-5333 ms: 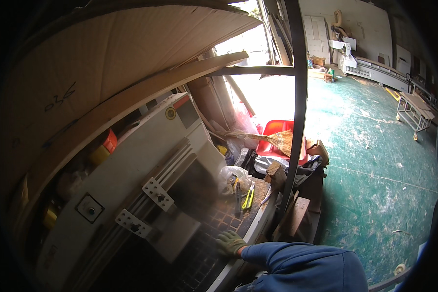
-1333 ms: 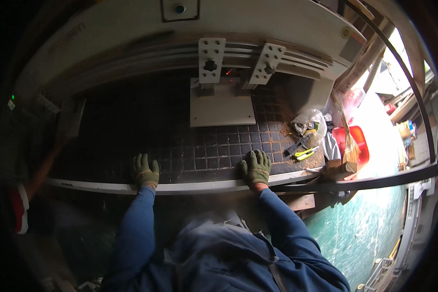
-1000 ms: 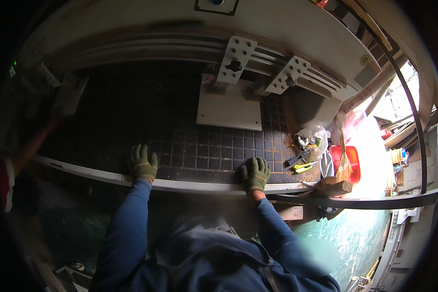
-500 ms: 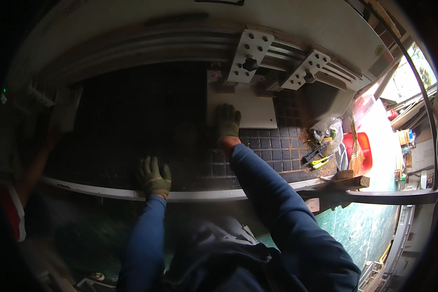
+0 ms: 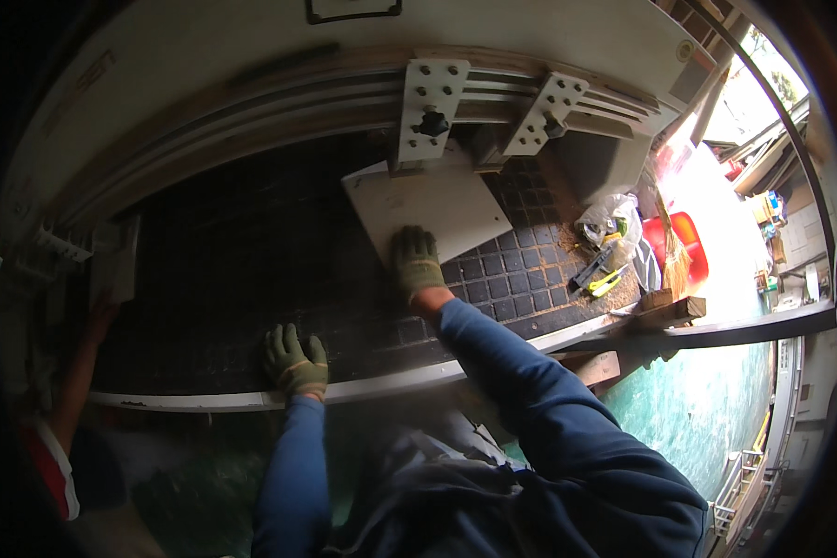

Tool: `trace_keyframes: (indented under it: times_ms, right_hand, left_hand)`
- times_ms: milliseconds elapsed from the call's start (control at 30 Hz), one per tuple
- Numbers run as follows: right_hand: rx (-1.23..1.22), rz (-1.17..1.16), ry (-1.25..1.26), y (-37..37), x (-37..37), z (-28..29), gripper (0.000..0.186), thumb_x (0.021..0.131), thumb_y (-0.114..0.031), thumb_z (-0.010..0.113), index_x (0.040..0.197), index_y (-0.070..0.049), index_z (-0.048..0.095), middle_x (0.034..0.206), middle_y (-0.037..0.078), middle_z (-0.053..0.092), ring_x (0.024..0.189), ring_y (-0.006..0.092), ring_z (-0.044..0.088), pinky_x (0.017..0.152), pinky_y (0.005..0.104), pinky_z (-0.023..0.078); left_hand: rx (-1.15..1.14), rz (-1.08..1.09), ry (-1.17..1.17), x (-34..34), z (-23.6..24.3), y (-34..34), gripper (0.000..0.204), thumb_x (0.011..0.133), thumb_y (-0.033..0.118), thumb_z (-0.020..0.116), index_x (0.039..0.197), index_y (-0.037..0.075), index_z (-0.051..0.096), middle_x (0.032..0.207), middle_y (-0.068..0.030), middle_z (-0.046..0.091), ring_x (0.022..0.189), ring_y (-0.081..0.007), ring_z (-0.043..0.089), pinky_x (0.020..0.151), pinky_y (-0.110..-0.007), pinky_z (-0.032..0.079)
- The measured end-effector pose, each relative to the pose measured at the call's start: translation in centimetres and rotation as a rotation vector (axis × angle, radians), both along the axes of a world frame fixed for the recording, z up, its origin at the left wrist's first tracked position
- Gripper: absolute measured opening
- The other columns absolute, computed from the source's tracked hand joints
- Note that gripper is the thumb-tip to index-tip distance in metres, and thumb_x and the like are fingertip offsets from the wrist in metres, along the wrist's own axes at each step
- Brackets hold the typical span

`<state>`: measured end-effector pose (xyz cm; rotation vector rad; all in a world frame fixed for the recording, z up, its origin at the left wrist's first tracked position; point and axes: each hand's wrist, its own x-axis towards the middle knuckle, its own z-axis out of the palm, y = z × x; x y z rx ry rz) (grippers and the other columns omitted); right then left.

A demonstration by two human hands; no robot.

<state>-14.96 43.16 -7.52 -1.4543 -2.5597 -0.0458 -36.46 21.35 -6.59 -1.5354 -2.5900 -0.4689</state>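
A flat white board (image 5: pixel 451 205) lies at an angle on the black gridded machine bed (image 5: pixel 493 270), its far edge beneath the clamp plates. My right hand (image 5: pixel 417 260), in a green work glove, rests on the board's near-left part with fingers stretched out, pressing on its surface. Near the front edge of the bed, my left hand (image 5: pixel 298 363), gloved the same way, lies flat with fingers apart and holds nothing.
Two metal bracket plates with black knobs (image 5: pixel 431 123) ride on the rail behind. At right are a yellow cutter (image 5: pixel 608 282), a plastic bag (image 5: pixel 614 219), sawdust, a broom (image 5: pixel 676 260) and a red container (image 5: pixel 693 244). A co-worker's arm (image 5: pixel 79 363) touches a pale panel (image 5: pixel 116 260) at left.
The board has turned on the bed and now lies askew. My right hand has moved nearer and slightly left relative to it. My left hand stays near the front edge; the whole view has shifted.
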Motion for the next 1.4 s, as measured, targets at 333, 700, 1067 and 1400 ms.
trace_keyframes:
  times_ms: [333,700,1067,1400]
  right_hand:
    - [-0.333,0.245,-0.266,-6.8,16.3,7.0,0.069,0.097,-0.042,0.066,0.161,-0.024,0.047,0.172,0.024,0.028,0.161,0.044,0.024,0.129,0.0638,0.017]
    - [-0.246,0.269,0.273,3.7,21.0,2.6,0.08,0.085,-0.029,0.082,0.155,-0.006,0.049,0.164,0.027,0.039,0.152,0.0468,0.038,0.125,0.0513,0.035]
    - [-0.27,0.228,0.253,8.1,20.9,1.9,0.074,0.091,-0.021,0.075,0.157,-0.005,0.047,0.168,0.025,0.036,0.154,0.0435,0.037,0.126,0.0467,0.036]
    - [-0.305,0.208,0.273,7.9,21.0,2.2,0.073,0.091,-0.017,0.073,0.158,-0.005,0.047,0.167,0.025,0.037,0.152,0.0441,0.04,0.125,0.0475,0.037]
  left_hand:
    - [-0.155,-0.66,-0.203,3.5,3.2,8.5,0.118,0.067,0.055,0.094,0.163,0.012,0.04,0.171,-0.0164,0.034,0.16,-0.0404,0.025,0.13,-0.059,0.025]
    - [0.01,-0.655,-0.195,5.7,-2.8,16.8,0.113,0.072,0.058,0.092,0.161,0.009,0.042,0.168,-0.0217,0.036,0.158,-0.0398,0.029,0.131,-0.052,0.026]
    - [0.257,-0.673,-0.215,6.3,-6.1,21.2,0.113,0.072,0.059,0.093,0.159,0.008,0.042,0.163,-0.0219,0.043,0.155,-0.0415,0.034,0.128,-0.055,0.029]
    - [-0.014,-0.549,-0.142,7.6,-1.3,20.8,0.107,0.075,0.064,0.087,0.157,0.008,0.048,0.166,-0.019,0.041,0.157,-0.0381,0.032,0.131,-0.054,0.023]
